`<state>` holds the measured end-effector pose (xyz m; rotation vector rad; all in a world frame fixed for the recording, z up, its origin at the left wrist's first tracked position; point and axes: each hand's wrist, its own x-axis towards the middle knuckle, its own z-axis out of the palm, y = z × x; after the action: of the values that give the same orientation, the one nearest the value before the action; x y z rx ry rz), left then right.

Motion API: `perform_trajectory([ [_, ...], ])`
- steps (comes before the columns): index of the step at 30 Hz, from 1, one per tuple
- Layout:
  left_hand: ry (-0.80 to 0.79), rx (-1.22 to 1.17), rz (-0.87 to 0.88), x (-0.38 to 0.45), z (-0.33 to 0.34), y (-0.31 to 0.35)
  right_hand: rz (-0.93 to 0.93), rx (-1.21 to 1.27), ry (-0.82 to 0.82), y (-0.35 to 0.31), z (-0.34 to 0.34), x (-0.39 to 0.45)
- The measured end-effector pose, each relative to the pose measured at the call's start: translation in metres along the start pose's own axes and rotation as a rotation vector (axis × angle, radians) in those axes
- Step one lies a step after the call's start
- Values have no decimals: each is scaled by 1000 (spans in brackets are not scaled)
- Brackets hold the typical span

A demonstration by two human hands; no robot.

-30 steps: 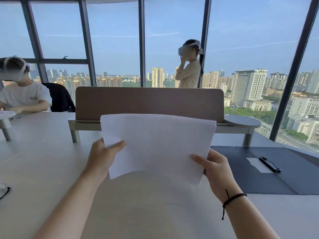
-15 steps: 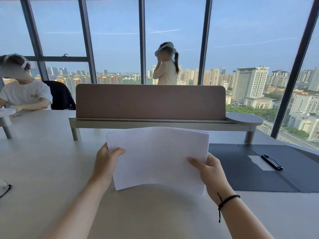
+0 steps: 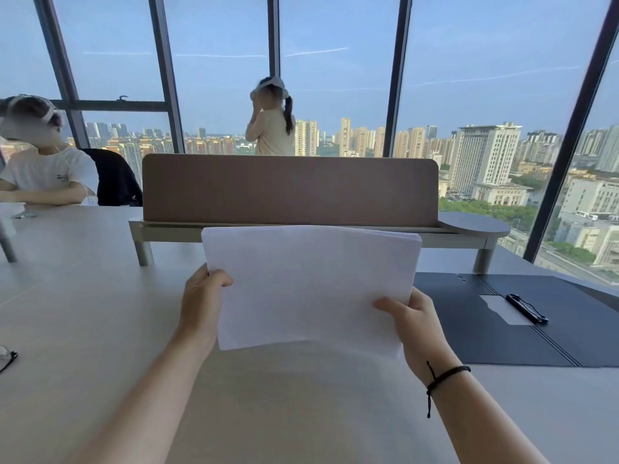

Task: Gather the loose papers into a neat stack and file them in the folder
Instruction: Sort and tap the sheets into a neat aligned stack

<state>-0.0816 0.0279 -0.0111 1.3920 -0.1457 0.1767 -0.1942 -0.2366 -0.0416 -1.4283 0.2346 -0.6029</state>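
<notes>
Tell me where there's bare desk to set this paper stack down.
Bare beige desk lies left of the white paper stack, up to the glasses. Right side is crowded: the open dark folder with its black clip.

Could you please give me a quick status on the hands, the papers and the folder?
Left hand and right hand grip the paper stack, held above the table. Folder open at right, clip inside. Path unobstructed.

head: single wide-angle view from the person's head | faces forward and slightly down across the bench point(image 3: 83, 323) toward the windows point(image 3: 335, 61) | close on both forearms at bottom edge | straight lines bow near the frame edges | no second view
</notes>
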Motion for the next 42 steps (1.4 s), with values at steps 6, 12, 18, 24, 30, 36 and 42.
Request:
perform_trajectory([
  [6,-57,165,-160,-12,-14,-47,154,-45,-77,31,-7,-14],
  [12,-96,240,-227,-11,-22,-59,136,-39,-83,31,-4,-19],
  [18,-65,-211,-308,-4,-22,-49,154,223,24,24,8,-28],
  [24,-192,-589,-366,-22,23,-35,311,540,-21,35,51,-53],
  [30,-144,-416,-63,-10,26,20,271,513,-72,17,24,-36],
  [36,-195,-265,179,-7,31,74,11,146,-175,-34,4,-9],
  [42,-243,-186,176,-12,36,58,-53,96,-195,-31,12,-12],
])
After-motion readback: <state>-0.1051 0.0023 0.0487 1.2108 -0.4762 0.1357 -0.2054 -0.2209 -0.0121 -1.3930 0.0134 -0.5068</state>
